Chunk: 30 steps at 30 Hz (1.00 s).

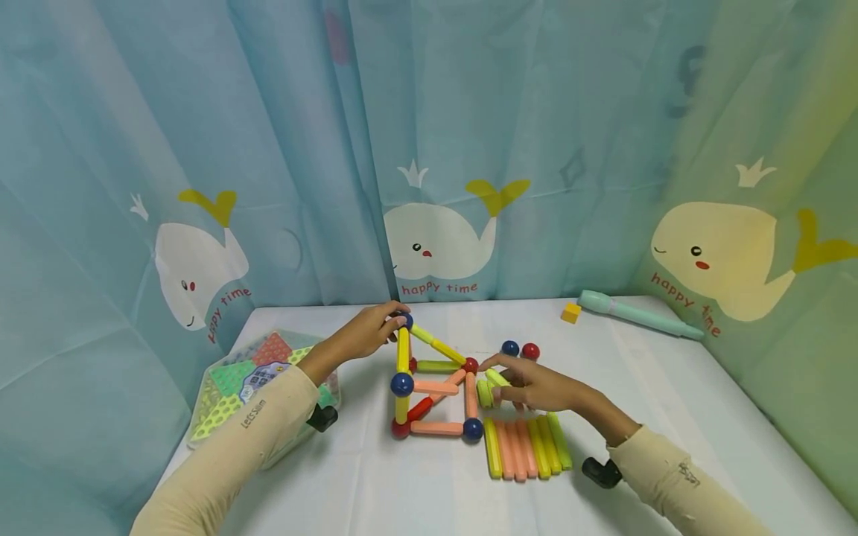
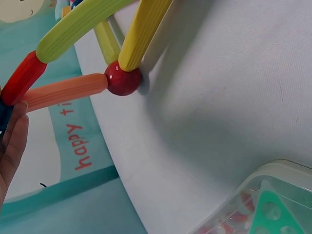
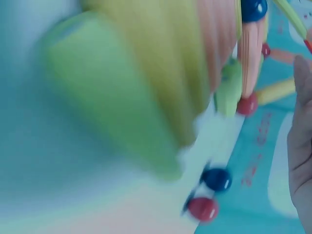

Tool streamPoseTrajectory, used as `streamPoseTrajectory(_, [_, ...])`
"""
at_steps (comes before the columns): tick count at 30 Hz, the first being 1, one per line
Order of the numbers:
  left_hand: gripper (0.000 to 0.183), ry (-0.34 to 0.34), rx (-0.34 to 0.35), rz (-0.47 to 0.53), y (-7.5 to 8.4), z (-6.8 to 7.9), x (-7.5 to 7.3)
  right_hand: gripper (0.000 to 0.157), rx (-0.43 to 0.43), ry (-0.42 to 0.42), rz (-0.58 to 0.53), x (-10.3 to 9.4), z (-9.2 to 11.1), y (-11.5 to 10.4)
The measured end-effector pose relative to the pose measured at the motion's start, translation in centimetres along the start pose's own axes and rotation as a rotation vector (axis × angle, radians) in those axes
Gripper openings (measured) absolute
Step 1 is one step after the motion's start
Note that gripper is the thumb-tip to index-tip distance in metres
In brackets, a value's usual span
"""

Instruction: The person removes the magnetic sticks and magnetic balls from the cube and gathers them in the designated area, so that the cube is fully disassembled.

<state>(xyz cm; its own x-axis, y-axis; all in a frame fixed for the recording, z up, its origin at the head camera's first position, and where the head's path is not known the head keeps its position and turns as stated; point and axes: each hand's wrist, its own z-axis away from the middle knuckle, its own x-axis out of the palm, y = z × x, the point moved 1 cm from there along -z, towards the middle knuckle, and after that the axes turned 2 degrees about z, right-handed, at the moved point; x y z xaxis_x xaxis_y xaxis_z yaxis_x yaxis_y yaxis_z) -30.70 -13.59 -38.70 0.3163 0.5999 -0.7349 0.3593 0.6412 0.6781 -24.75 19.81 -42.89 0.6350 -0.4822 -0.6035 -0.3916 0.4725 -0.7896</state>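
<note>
A frame of magnetic sticks and balls (image 1: 437,428) stands mid-table, with yellow, green, red and salmon sticks. At its far left top corner, my left hand (image 1: 365,331) pinches a blue ball (image 1: 405,320). In the left wrist view, that hand's fingertips (image 2: 19,109) are at the end of a salmon stick (image 2: 68,92). My right hand (image 1: 536,383) hovers right of the frame, fingers loosely extended, index fingertip close to a red ball (image 1: 471,365). Below it lie short yellow-green pieces (image 1: 485,393), partly hidden by its fingers.
A row of yellow, salmon and green sticks (image 1: 521,450) lies near the right hand. Behind it are a loose blue ball (image 1: 510,348) and red ball (image 1: 531,351). A clear tub (image 1: 201,413) stands left; a yellow cube (image 1: 571,313) and teal wand (image 1: 640,316) lie back right.
</note>
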Motion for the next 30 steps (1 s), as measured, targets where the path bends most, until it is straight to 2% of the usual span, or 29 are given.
streamPoseTrajectory(6, [0.034, -0.005, -0.004, 0.000, 0.0, 0.1, -0.1, 0.039, 0.090, 0.078, -0.026, -1.7, 4.6, 2.1])
streamPoseTrajectory(11, [0.034, -0.004, -0.006, -0.005, -0.1, 0.1, 0.1, 0.039, 0.150, 0.072, -0.045, -1.9, 8.4, 4.1])
streamPoseTrajectory(15, [0.036, -0.006, -0.006, -0.006, 0.0, 0.2, 0.2, 0.038, 0.152, 0.075, -0.068, -2.0, 10.2, 5.1])
streamPoseTrajectory(18, [0.036, -0.002, -0.008, -0.008, -0.1, 0.3, 0.0, 0.036, 0.161, 0.102, -0.047, -2.2, 9.8, 5.0])
streamPoseTrajectory(20, [0.035, 0.000, -0.006, -0.008, -0.1, 0.3, -0.1, 0.037, 0.200, 0.118, -0.024, -2.2, 8.8, 4.7])
streamPoseTrajectory(25, [0.034, 0.001, -0.013, -0.017, -0.1, 0.2, 0.0, 0.033, 0.313, 0.147, 0.066, -1.9, 5.1, 4.0])
streamPoseTrajectory(30, [0.036, -0.007, -0.011, -0.015, 0.0, 0.1, 0.2, 0.032, 0.431, 0.129, 0.112, -1.1, 1.6, 3.8])
